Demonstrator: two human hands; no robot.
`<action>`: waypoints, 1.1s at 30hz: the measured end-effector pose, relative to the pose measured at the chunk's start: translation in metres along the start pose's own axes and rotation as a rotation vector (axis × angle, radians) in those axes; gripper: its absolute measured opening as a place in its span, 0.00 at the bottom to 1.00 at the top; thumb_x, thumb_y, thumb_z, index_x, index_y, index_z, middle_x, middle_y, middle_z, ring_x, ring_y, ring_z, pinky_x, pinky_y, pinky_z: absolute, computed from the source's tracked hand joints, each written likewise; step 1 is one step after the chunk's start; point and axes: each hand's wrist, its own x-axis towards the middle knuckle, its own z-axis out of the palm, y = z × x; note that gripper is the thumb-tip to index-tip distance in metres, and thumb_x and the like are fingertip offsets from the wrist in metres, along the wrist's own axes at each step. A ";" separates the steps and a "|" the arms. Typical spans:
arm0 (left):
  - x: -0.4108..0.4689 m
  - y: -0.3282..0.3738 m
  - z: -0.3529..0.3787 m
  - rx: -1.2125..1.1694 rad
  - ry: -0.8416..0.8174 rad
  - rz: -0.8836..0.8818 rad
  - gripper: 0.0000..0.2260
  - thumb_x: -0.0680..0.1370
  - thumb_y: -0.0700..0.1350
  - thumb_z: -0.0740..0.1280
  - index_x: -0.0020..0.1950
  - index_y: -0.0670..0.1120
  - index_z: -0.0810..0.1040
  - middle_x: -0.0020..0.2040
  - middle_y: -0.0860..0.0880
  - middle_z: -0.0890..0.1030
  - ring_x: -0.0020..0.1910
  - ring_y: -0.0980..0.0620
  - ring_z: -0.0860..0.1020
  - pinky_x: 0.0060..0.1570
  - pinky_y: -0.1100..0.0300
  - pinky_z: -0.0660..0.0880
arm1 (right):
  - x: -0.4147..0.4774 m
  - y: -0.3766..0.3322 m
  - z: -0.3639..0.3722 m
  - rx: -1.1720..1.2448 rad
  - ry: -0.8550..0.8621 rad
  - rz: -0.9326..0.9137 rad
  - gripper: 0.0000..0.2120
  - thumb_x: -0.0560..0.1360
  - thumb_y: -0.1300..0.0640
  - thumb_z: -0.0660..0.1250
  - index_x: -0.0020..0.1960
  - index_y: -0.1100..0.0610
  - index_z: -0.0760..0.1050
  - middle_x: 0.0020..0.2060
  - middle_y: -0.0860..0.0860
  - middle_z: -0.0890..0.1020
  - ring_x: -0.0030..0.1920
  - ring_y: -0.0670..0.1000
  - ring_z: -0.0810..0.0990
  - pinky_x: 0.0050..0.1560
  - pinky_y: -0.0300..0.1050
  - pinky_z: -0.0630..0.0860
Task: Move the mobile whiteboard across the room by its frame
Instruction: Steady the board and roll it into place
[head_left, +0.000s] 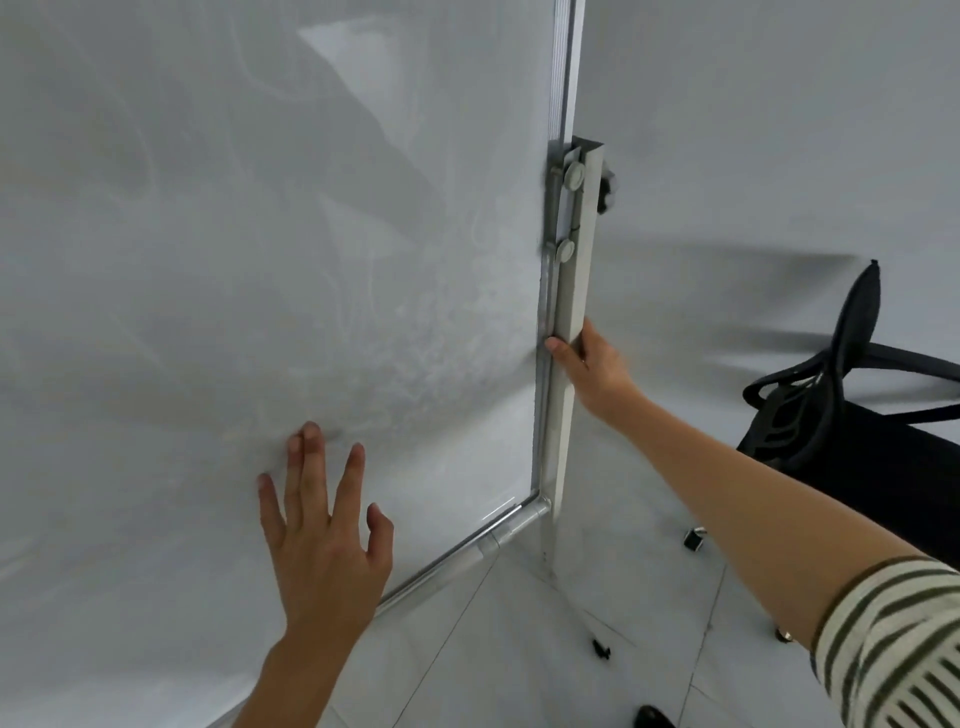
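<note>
The mobile whiteboard (234, 234) fills the left and middle of the head view, its white surface smeared with old marker haze. Its metal frame post (569, 291) runs down the right edge, with a hinge bracket and knobs higher up. My right hand (592, 369) is wrapped around that post at mid height, thumb on the near face. My left hand (324, 530) lies with spread fingers against the lower board surface, left of the bottom rail (467, 556). It grips nothing.
A black mesh office chair (852, 415) stands close on the right, one of its casters (693, 540) on the pale tiled floor (597, 649). A white wall (779, 130) lies behind the board. A dark shoe tip (654, 719) shows at the bottom.
</note>
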 end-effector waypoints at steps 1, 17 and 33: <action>0.009 -0.004 0.007 0.012 0.008 -0.016 0.24 0.74 0.44 0.60 0.71 0.41 0.71 0.77 0.35 0.61 0.78 0.40 0.56 0.74 0.38 0.55 | 0.015 -0.001 0.006 0.004 -0.016 -0.015 0.14 0.79 0.48 0.61 0.52 0.60 0.69 0.31 0.49 0.69 0.35 0.52 0.70 0.35 0.47 0.66; 0.246 0.036 0.086 -0.324 0.133 -0.467 0.16 0.76 0.43 0.66 0.63 0.41 0.75 0.57 0.42 0.81 0.56 0.44 0.79 0.57 0.51 0.74 | 0.252 -0.036 0.096 -0.031 -0.469 -0.251 0.19 0.79 0.45 0.58 0.63 0.56 0.67 0.51 0.56 0.81 0.52 0.59 0.79 0.53 0.56 0.76; 0.489 -0.047 0.200 -0.402 0.083 -0.493 0.11 0.77 0.44 0.69 0.57 0.42 0.76 0.46 0.44 0.85 0.42 0.46 0.83 0.49 0.48 0.81 | 0.424 -0.074 0.226 -0.218 -0.675 -0.337 0.21 0.77 0.51 0.63 0.67 0.57 0.63 0.53 0.59 0.81 0.51 0.62 0.79 0.52 0.56 0.77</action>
